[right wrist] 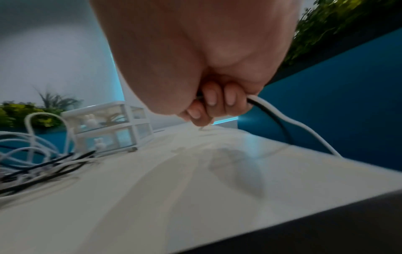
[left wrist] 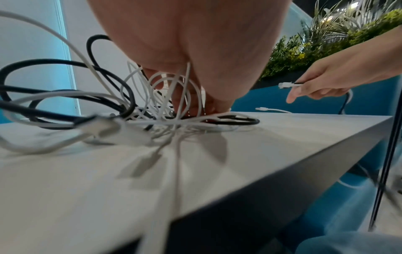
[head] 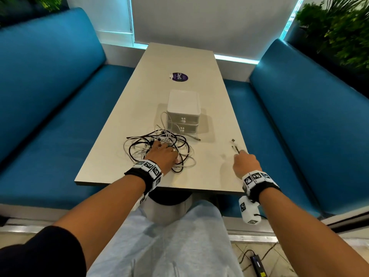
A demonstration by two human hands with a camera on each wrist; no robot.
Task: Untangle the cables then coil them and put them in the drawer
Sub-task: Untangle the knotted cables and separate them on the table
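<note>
Meanwhile, left hand [head: 161,156] presses into the tangled cables [head: 139,148]; right hand [head: 246,163] pinches two cable ends [left wrist: 287,84]; sticker [head: 179,77] reads "Clay".

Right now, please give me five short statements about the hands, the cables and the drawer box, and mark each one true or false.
1. The left hand rests on the tangled cables. True.
2. The right hand holds nothing. False: its fingers grip a black cable and a white cable.
3. Both drawers of the drawer box are pulled open. False: both are closed.
4. The tangled cables lie on the table in front of the drawer box. True.
5. A purple sticker is on the table beyond the drawer box. True.
</note>
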